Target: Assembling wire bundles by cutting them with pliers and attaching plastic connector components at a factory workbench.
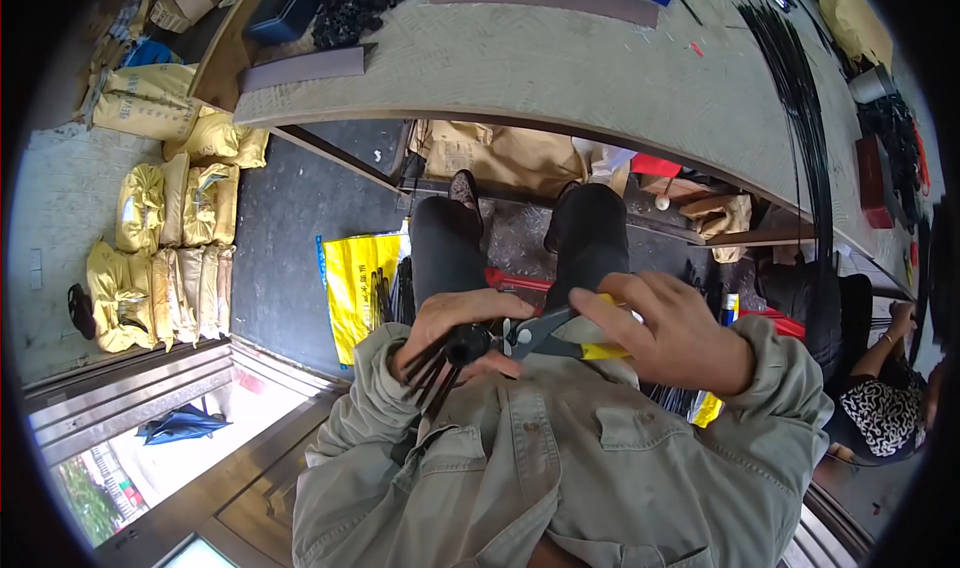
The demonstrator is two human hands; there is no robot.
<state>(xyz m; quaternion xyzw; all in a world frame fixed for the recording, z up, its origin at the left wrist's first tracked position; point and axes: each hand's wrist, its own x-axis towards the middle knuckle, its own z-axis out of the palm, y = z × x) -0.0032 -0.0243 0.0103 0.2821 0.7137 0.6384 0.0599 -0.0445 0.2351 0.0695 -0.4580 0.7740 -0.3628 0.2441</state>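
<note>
Above my lap, my left hand (452, 318) is wrapped round what looks like a folded umbrella frame (467, 347). Its round black end faces up, and thin black ribs fan out toward my left sleeve. My right hand (665, 330) grips pliers (545, 334) with grey jaws and yellow handles. The jaws point left and meet the frame close to my left fingertips. What exactly sits between the jaws is too small to make out. Part of the frame is hidden behind my left hand.
A worktable (500, 73) spans the far side, with black rods (785, 78) hanging over its edge. Black parts (350, 18) lie at its far left. A yellow bag (360, 283) is beside my left leg. Stacked sacks (165, 293) stand left; another person (880, 398) sits right.
</note>
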